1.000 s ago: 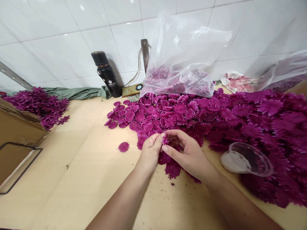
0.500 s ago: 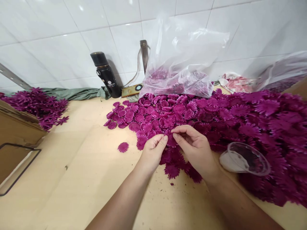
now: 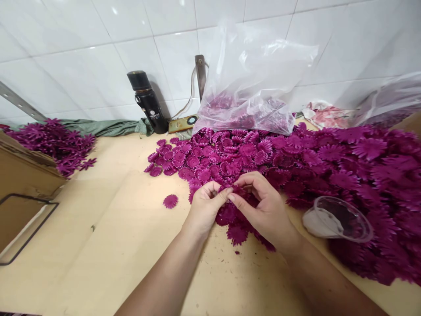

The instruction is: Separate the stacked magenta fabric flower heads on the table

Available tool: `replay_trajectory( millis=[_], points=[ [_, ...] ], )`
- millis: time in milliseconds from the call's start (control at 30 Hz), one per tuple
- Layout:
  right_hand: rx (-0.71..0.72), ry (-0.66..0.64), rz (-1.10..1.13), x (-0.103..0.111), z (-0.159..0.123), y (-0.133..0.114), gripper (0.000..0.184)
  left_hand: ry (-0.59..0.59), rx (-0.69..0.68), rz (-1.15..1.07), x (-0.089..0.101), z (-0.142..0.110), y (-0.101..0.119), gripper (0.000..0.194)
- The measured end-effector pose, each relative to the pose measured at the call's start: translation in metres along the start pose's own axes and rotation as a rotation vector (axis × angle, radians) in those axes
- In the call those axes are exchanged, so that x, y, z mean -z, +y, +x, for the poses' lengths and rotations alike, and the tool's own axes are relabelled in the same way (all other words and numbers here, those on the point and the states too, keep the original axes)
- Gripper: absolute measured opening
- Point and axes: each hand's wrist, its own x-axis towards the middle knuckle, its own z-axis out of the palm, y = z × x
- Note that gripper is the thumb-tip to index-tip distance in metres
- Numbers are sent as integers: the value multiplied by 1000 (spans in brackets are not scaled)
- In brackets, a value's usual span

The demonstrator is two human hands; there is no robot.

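My left hand [image 3: 205, 208] and my right hand [image 3: 268, 210] meet over the near edge of a heap of purple artificial flower pieces [image 3: 230, 166]. Thumbs and forefingers of both are pinched together on a purple flower petal piece [image 3: 240, 192], mostly covered by the fingers. Beneath the hands, more ruffled, disc-shaped pieces [image 3: 237, 233] spill toward me on the table. One single flower disc [image 3: 170, 201] lies apart to the left of my left hand. Right of my right hand, a clear plastic cup [image 3: 342, 219] with something whitish inside sits tilted on the heap.
A black flask [image 3: 151, 107] stands by the tiled wall beside a yellowish device [image 3: 183, 124]. A clear plastic bag [image 3: 250, 101] with purple pieces rests behind the heap. At left are a cardboard box [image 3: 26, 175] and a pile of star-shaped purple pieces [image 3: 55, 142].
My fingertips have drawn closer together, the left hand moving slightly up and right, and the flower piece between them is now more covered. The view has shifted slightly.
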Motion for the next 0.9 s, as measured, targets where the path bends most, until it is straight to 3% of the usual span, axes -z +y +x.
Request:
replay_trajectory(
  millis=[100,300,400,500,600,767,900],
  points=[
    [47,-20,-25,2,2,-1,5,-31,27,-6,1,0,-1,36],
    [195,38,-101,3,1,-2,15,-43,79,-152,-2,-3,2,31],
    [376,20,-155,1,-5,-10,21,51,82,-259,2,2,8,27],
    [478,-57,-105,0,-13,-24,27,223,102,-355,15,13,16,16],
    [388,-114,27,1,-16,-29,25,325,29,-406,26,20,22,12],
    [-8,140,-58,2,-6,-8,4,91,-6,-167,14,11,16,15],
    [-156,243,-115,7,2,8,9,9,-13,-2,1,2,5,24]
  ],
)
